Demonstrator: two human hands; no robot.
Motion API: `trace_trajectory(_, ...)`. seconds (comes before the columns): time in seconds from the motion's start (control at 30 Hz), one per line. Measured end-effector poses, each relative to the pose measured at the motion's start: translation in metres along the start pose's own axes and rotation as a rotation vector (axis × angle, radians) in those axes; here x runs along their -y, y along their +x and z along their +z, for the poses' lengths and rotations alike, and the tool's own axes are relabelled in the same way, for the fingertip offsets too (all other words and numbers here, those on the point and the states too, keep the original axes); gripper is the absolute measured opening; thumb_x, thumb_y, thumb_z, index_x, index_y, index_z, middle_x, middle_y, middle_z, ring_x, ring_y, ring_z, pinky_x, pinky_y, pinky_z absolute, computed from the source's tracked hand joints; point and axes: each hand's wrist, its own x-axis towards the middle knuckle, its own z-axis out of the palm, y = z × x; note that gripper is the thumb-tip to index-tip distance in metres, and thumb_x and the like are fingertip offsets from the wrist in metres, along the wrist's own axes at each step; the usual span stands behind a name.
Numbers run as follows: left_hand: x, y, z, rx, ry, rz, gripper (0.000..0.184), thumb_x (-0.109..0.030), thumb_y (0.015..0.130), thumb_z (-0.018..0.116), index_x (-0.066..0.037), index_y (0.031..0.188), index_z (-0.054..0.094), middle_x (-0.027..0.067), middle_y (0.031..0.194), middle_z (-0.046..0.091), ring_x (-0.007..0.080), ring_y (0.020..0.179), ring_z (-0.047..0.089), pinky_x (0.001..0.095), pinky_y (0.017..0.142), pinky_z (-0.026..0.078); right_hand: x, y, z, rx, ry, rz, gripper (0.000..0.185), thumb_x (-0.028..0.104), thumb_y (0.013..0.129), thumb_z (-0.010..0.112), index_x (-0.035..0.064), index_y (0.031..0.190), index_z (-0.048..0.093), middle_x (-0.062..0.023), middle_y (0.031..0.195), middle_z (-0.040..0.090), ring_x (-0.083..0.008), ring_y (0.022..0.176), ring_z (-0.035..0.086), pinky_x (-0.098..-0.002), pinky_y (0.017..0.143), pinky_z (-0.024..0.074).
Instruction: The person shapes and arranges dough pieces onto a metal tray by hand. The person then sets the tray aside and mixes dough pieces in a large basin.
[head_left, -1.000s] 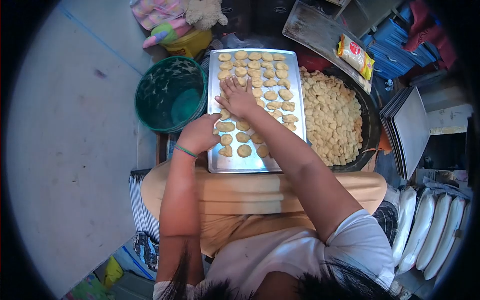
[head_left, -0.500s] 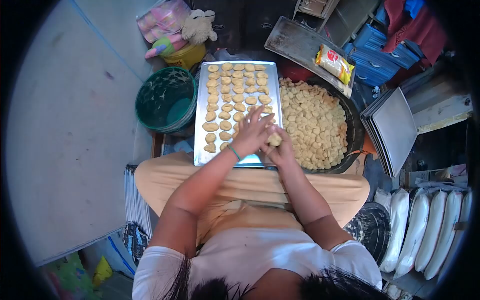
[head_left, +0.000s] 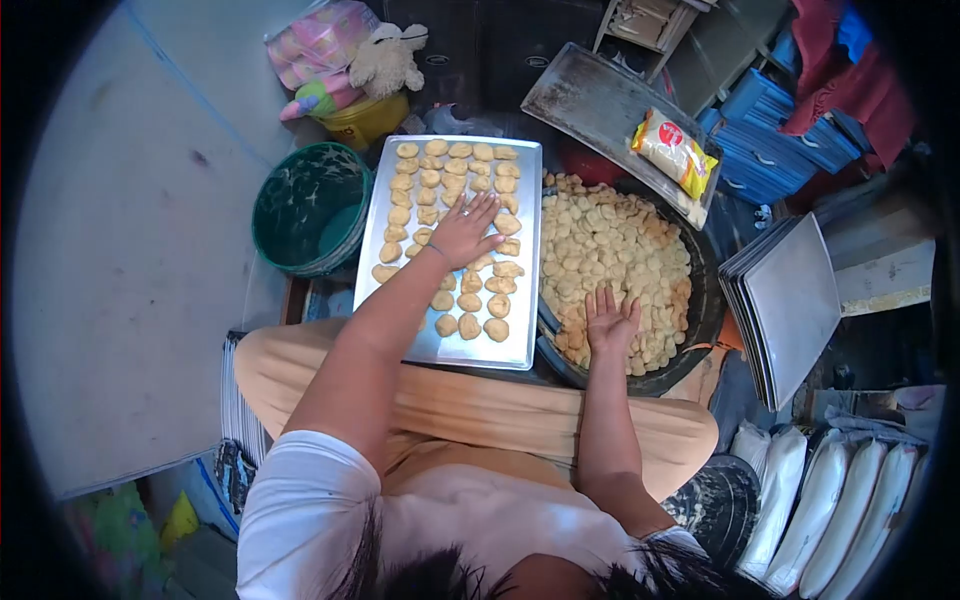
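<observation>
A shiny metal baking tray rests in front of me, tilted slightly, with rows of flattened pale dough pieces on it. My left hand lies palm down over the middle of the rows, fingers stretched out, covering some pieces. It appears to touch the dough beneath. To the right, my right hand is palm up with fingers apart over the heap of small dough pieces, holding nothing. A large black round tub contains that heap.
A green bucket stands left of the tray. Behind the tub lies a dark baking pan bearing a yellow-and-white packet. Stacked metal trays lean at right, near white filled bags. A yellow bucket is at the back.
My hands, together around a dough lump before, are now apart. The left moved up and left onto the tray; the right moved right over the tub, without the lump. My view shifted.
</observation>
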Motion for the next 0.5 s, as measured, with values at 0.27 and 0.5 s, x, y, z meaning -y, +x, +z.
trace_trajectory(0.27,-0.027,0.033,-0.029,-0.108,-0.016,0.017,0.079,-0.059,0.097,0.033,-0.004,0.152,0.022,0.0139,0.158,0.024,0.0253,0.147,0.020,0.0491,0.120,0.006,-0.020,0.009,0.020,0.099,-0.208,-0.093,0.075,0.053,0.093,0.054,0.0193,0.149,0.016,-0.0196,0.139,0.042,-0.0357,0.122,0.049,-0.0491,0.098,0.0429)
trace_trajectory(0.5,-0.042,0.022,-0.011,0.031,0.043,0.002,0.086,-0.070,0.093,0.026,-0.008,0.153,0.021,0.0134,0.160,0.017,0.0276,0.148,0.014,0.0519,0.119,0.004,-0.034,-0.006,0.036,0.174,-0.406,-0.183,0.068,0.047,0.095,0.055,0.0185,0.149,0.024,-0.0186,0.134,0.049,-0.0323,0.124,0.048,-0.0445,0.100,0.0413)
